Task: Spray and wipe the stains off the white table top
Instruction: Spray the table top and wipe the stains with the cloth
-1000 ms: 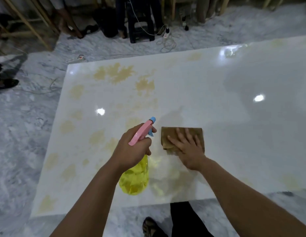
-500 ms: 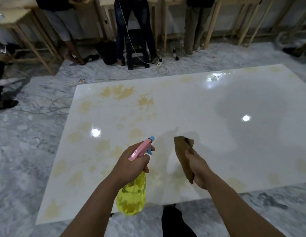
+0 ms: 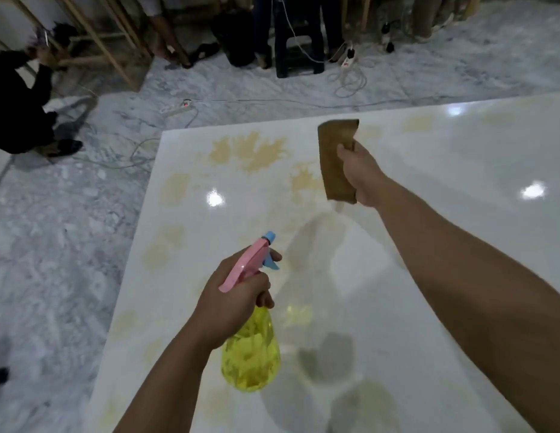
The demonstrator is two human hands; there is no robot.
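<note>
The glossy white table top (image 3: 428,251) carries several yellowish stains, the largest (image 3: 250,150) near its far left corner. My left hand (image 3: 233,298) grips the neck of a yellow spray bottle (image 3: 250,354) with a pink head and blue nozzle, held above the table's near left part. My right hand (image 3: 361,173) is stretched out over the far side and holds a folded brown cloth (image 3: 336,159), lifted off the surface and hanging upright.
Marble floor (image 3: 53,245) surrounds the table on the left and far side. Power strips and cables (image 3: 178,107) lie on the floor beyond the far edge. A black stool (image 3: 299,62), wooden table legs and people's legs stand at the back; a person crouches at far left (image 3: 19,104).
My right hand lifted the cloth off the table and reached forward toward the far stains. My left hand kept hold of the spray bottle; the view moved closer over the table.
</note>
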